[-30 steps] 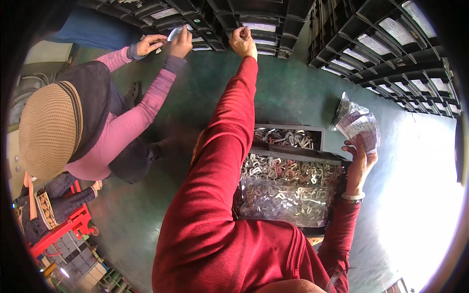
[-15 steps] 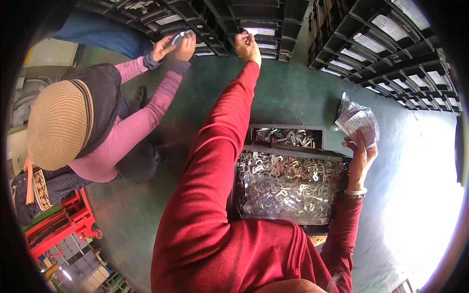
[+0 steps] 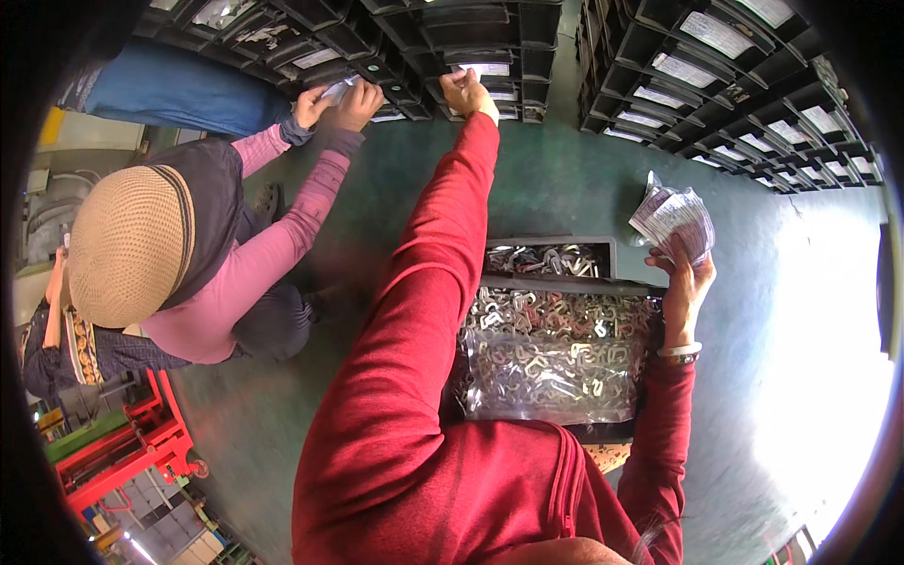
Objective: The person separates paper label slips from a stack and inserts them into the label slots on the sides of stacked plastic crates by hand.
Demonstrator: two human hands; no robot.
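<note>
Left hand: the left hand (image 3: 468, 94) is at the front of a stack of black crates (image 3: 466, 40), reaching in from its lower edge; the fingers are bunched together at the left end of a white label (image 3: 493, 70), and whether they pinch it I cannot tell.
Right hand: the right hand (image 3: 686, 278) is clamped on a fanned stack of papers (image 3: 676, 218), thumb across its lower edge.
Papers: held above the green floor (image 3: 537, 193), well apart from the crate fronts; a clear plastic bag (image 3: 650, 193) shows past their upper left edge.
Wrist: a white band (image 3: 680, 349) sits on the right one, just beyond the red sleeve (image 3: 659, 424).
Metal pieces: small bent metal pieces (image 3: 537, 306) fill a wide black box (image 3: 607, 433); more lie in a narrow black tray (image 3: 613, 259) along its far edge.
Plastic sheet: clear plastic (image 3: 551, 381) covers the box's near half, metal showing through.
Right-hand crates: another group of black crates (image 3: 614, 58) carries white labels along its fronts.
Co-worker: a person in a knitted hat (image 3: 132, 245) and pink sleeves, both hands at a white slip (image 3: 339, 91) beside the crates.
Left side: a red cart (image 3: 174, 443) stands near the floor's left edge.
</note>
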